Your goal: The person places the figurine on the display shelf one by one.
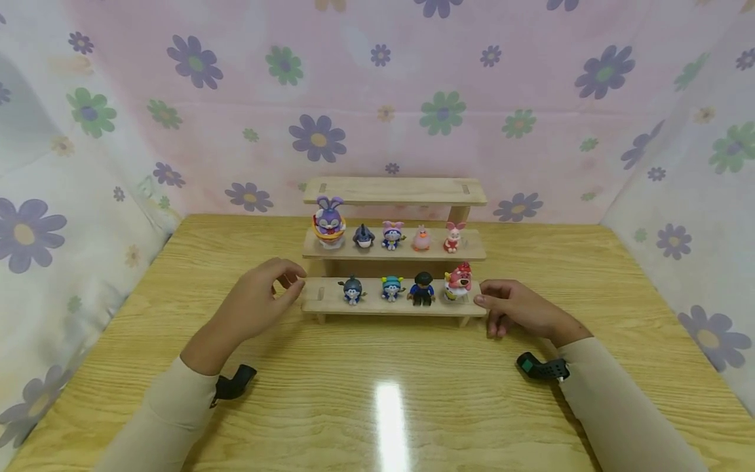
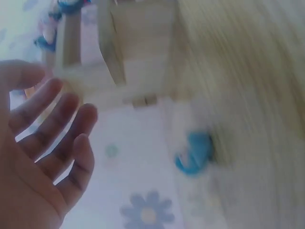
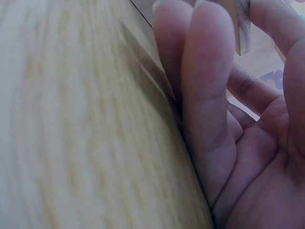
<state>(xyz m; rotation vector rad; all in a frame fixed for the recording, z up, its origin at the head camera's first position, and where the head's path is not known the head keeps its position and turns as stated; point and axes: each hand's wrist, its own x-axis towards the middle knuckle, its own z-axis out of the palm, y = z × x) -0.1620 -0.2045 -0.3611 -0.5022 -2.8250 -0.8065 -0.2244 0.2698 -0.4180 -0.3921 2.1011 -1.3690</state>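
A three-tier wooden display stand (image 1: 392,190) stands on the table with small toy figures on its lower two boards. My left hand (image 1: 259,295) is at the left end of the bottom board, its fingers loosely bent and apart, and the blurred left wrist view shows nothing in the palm. At the other end, my right hand (image 1: 519,308) grips the board's right corner between thumb and forefinger, other fingers low against the table (image 3: 71,119). Closest to it is a bear figure (image 1: 457,283) in a red hat. Left of that sit a black-haired figure (image 1: 421,290), a teal-capped figure (image 1: 391,288) and a grey-capped figure (image 1: 352,290).
On the middle board stand a purple rabbit figure (image 1: 329,223), a dark grey figure (image 1: 364,237), a pink-capped figure (image 1: 392,236), a pink bird figure (image 1: 421,238) and a piglet figure (image 1: 453,238). Flowered cloth (image 1: 383,78) hangs behind the table. A blurred teal thing (image 2: 198,150) shows in the left wrist view.
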